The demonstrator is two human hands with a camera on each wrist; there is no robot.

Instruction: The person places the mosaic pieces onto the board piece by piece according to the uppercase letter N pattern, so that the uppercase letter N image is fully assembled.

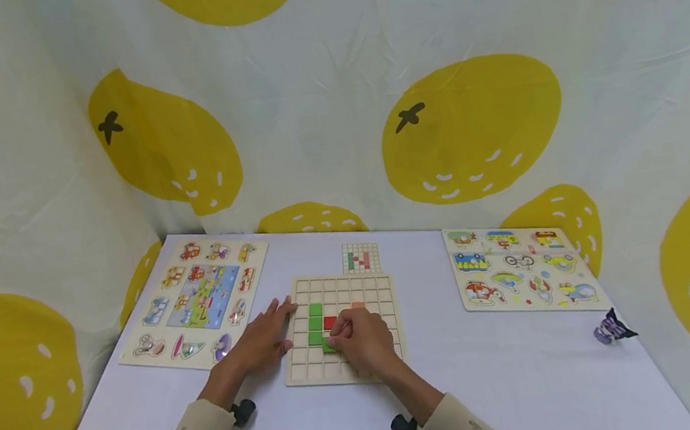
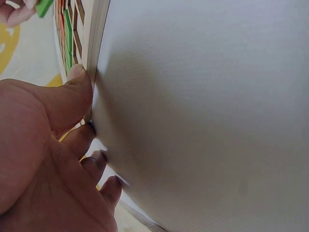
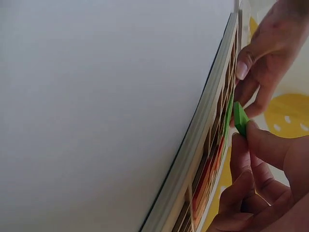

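A square wooden grid board [image 1: 307,371] lies on the white table, with several green tiles [image 1: 315,310] set in a column at its left and a red tile [image 1: 330,322] beside them. An orange-pink tile [image 1: 358,305] shows past my right knuckles. My left hand [image 1: 263,341] rests at the board's left edge, its thumb touching the rim in the left wrist view. Between thumb and fingertips my right hand [image 1: 367,339] pinches a green square tile [image 3: 240,117], tilted just over the grid near the lower green tiles. That hand hides the board's middle right.
Behind the board lies a small pattern card [image 1: 361,255] with green and red squares. Picture puzzle boards lie at left [image 1: 162,329] and right [image 1: 513,278]. A small purple-black figurine [image 1: 613,328] stands near the right table edge. A lemon-print curtain [image 1: 314,113] rises behind.
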